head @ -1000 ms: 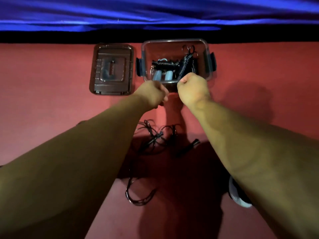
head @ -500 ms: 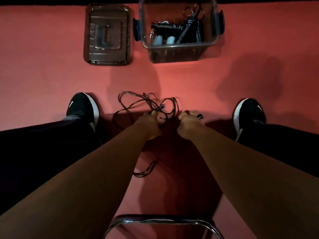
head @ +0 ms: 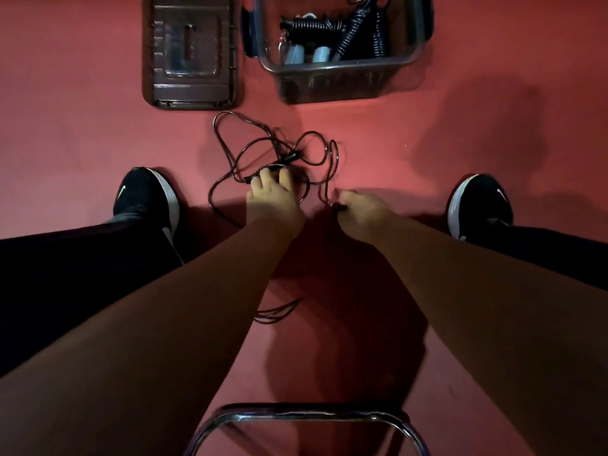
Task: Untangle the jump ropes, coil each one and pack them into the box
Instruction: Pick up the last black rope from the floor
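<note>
A tangled jump rope (head: pixel 291 156) is spread on the red floor (head: pixel 427 143), gripped by the left hand (head: pixel 274 199) and pinched at one strand by the right hand (head: pixel 362 209). Coiled ropes (head: pixel 312 26) are held in the clear box (head: pixel 345 65) beside its lid (head: pixel 190 51).

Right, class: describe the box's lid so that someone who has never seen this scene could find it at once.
Look to the far side of the red floor, where a clear plastic box holds coiled ropes. Just left of it lies the lid, apart from it. Unlike the deep box, it is a flat, ribbed rectangular panel.
</note>
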Demonstrator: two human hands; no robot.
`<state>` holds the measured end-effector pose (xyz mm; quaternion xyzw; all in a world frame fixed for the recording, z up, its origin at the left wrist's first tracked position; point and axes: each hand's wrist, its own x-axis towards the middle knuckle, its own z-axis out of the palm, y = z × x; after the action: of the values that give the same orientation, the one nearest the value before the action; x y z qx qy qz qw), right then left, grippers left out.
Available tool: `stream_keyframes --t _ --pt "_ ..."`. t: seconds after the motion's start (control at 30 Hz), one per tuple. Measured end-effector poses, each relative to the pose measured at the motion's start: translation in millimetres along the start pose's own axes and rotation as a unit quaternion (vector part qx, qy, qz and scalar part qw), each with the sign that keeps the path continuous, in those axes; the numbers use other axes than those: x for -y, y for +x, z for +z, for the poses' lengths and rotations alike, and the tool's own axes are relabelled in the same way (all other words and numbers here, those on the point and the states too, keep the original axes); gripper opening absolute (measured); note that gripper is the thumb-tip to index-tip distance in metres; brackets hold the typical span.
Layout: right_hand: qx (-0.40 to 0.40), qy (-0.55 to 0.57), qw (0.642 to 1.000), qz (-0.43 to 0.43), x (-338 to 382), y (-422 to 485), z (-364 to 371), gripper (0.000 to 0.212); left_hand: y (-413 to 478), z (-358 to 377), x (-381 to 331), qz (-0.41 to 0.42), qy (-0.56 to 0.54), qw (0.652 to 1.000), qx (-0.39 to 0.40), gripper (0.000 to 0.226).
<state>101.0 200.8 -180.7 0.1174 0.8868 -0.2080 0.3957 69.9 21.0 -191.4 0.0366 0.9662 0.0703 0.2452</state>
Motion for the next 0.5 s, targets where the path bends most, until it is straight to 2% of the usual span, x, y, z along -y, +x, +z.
stream_keyframes --t 0.07,0.2,0.3,0.43,0.5 --pt "-0.011 0.096 0.995 -0.013 8.6 1.6 -11.0 0.028 3.3 -11.7 -7.1 0.015 -0.027 1.0 -0.003 0.067" --pt "-0.078 0.228 0.969 -0.058 37.7 -13.8 -41.6 0.02 6.2 -32.5 -11.0 0.101 -0.131 0.984 0.059 0.079" --pt "-0.163 0.267 0.946 -0.086 56.9 -29.6 -65.0 0.016 5.8 -44.6 -18.1 0.12 -0.244 0.962 0.027 0.057" --pt "-0.247 0.309 0.91 -0.125 86.3 -58.6 -113.9 0.017 -2.3 -79.6 -38.7 0.103 -0.324 0.938 0.069 0.032" --pt "-0.275 0.325 0.892 -0.152 99.9 -77.6 -142.6 0.017 -7.4 -106.3 -46.9 0.131 -0.343 0.929 0.049 0.026"
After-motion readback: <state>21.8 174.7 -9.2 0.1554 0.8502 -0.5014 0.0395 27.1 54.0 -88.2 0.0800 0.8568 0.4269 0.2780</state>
